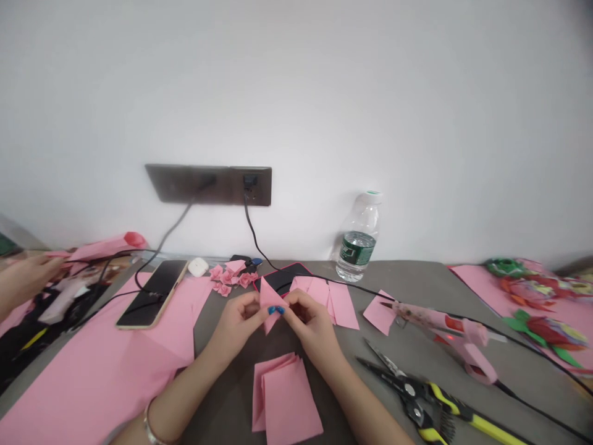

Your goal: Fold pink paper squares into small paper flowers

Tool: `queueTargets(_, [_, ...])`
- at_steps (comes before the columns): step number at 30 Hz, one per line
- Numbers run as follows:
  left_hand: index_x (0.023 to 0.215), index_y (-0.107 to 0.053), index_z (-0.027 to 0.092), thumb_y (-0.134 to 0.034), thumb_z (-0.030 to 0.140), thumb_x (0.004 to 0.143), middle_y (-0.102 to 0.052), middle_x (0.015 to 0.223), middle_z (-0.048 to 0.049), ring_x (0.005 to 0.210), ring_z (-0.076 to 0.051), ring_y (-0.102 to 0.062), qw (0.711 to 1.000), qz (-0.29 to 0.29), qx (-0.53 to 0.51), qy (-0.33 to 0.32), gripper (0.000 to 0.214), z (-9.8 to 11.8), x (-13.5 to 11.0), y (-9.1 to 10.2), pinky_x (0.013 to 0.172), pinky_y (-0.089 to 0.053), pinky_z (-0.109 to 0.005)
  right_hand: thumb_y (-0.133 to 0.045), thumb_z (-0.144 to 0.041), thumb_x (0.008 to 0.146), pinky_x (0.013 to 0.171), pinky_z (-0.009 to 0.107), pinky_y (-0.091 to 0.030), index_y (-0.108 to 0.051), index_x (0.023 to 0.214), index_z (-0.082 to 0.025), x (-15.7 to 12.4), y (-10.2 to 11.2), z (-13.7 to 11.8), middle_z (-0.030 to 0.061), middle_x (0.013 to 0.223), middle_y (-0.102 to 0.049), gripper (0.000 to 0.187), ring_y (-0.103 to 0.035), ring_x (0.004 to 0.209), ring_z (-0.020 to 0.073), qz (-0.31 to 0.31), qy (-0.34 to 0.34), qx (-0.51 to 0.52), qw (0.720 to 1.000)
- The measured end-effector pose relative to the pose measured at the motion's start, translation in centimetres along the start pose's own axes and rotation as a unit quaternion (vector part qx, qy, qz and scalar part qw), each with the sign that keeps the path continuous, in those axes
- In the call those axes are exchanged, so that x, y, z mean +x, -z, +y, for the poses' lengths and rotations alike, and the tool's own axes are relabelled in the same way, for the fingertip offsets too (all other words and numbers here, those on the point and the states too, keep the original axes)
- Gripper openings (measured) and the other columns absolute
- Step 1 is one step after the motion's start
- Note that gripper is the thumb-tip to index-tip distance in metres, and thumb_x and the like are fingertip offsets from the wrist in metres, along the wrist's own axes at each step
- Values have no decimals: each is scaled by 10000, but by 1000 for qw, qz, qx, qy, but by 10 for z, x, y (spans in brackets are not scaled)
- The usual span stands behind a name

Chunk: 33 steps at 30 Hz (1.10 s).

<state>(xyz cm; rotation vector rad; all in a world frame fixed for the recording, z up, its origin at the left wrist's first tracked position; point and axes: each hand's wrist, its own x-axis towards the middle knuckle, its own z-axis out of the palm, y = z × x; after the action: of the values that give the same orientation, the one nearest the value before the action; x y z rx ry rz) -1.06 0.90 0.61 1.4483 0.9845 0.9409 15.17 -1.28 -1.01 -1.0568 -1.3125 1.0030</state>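
Both my hands meet above the grey table (417, 284) and pinch one small folded pink paper piece (269, 296). My left hand (236, 324) grips its left side with closed fingers. My right hand (311, 324) grips its right side, fingers closed round the fold. Below my hands lies a small stack of pink paper squares (283, 398). More pink squares (331, 300) lie just behind my right hand, partly over a dark phone with a red case (282, 277).
A large pink sheet (97, 371) covers the left, with a phone (152, 293) on it. Small pink paper roses (229, 276) sit near the wall. A water bottle (359, 238), a pink glue gun (445, 330), yellow-handled pliers (430, 405) and paper flowers (537, 309) lie right. Another person's hand (23, 278) is at far left.
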Motion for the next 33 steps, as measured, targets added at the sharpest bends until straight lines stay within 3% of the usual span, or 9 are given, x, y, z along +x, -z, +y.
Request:
queueTargets(5, [749,-658,135,-636,424,807,-617,625,-4,560,-140,-560,1000,17,4,13,296,2,0,-1,545,-468,-232,-654,-428,811,577,263,-401,-614,736,-180,1,-1,0,16,703,-558,262,-515,645,162,4,-14,29,999])
queueTargets(15, [605,-542,162,-646,413,796,-586,554,16,506,-127,-539,999,35,30,2,332,3,-2,-2,512,-417,-217,-672,-426,796,574,259,-438,-625,698,-185,2,0,1,19,678,-592,265,-541,638,162,11,-14,29,999])
queueTargets(33, [658,-606,150,-660,436,789,-570,560,20,514,-126,-540,999,37,31,11,319,4,-1,-2,507,-433,-211,-653,-439,821,582,263,-444,-650,685,-182,2,1,-3,25,675,-596,291,-550,644,168,11,3,11,1000])
